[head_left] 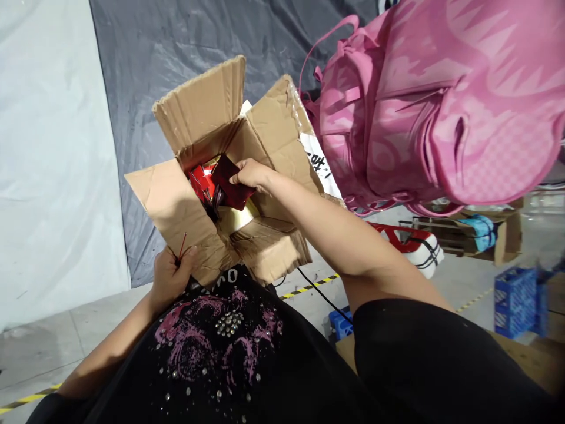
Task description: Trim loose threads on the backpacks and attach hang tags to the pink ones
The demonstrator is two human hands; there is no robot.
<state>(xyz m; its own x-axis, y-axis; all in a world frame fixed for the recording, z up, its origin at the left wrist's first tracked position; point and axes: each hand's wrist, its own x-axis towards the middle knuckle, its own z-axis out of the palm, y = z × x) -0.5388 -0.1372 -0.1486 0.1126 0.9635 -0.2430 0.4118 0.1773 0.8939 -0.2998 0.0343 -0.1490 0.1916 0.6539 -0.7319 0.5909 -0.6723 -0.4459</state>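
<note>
An open cardboard box [212, 129] has its flaps spread outward. Inside it, my right hand [251, 176] pinches a flat, dark red rectangular piece [238, 193] by its edge. Shiny red items [203, 179] lie beside that piece, and a pale yellowish surface [238, 218] shows beneath it. My left hand [172, 274] is closed at the near left flap [170, 200], with a thin reddish stick [182, 244] poking up from its fingers. Whether the left fingers also grip the flap, I cannot tell.
A large pink backpack [397, 118] fills the upper right. Behind the box hang a grey sheet [145, 70] and a white sheet [53, 147]. Blue crates [514, 300] and a red-and-white bag [417, 247] are at the right. Yellow-black tape [309, 287] marks the floor.
</note>
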